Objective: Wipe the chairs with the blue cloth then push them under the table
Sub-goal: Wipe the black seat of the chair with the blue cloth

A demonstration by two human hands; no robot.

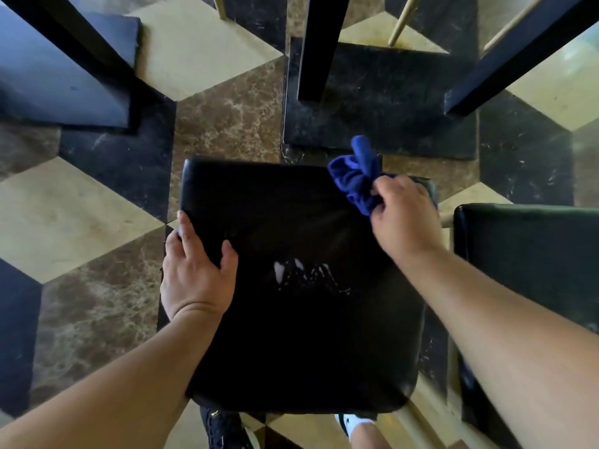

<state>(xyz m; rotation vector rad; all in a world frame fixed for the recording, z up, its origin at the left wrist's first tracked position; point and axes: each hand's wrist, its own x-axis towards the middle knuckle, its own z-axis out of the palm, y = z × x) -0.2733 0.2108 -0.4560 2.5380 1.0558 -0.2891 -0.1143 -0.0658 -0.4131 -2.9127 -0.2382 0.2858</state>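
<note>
Arms stretched forward, left hand (194, 270) grips the chair (291, 335), right hand (405, 215) pinches the blue cloth (355, 176).

Glossy black leather-like chair seat (301, 286); soft blue cloth (356, 179); polished marble floor (227, 118).

Square black glossy chair seat (301, 319): uniform black, white streaks mid-surface.
Crumpled blue fabric cloth (355, 179): solid royal blue.
Marble tile floor (227, 118): cube pattern of black, veined brown and cream.
Square bench leg (319, 47): black.
Slim chair leg (400, 24): gold.

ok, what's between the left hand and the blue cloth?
Only bare black chair seat, per the head view. The left hand grips its left edge; the right hand holds the blue cloth at the far right corner.
</note>
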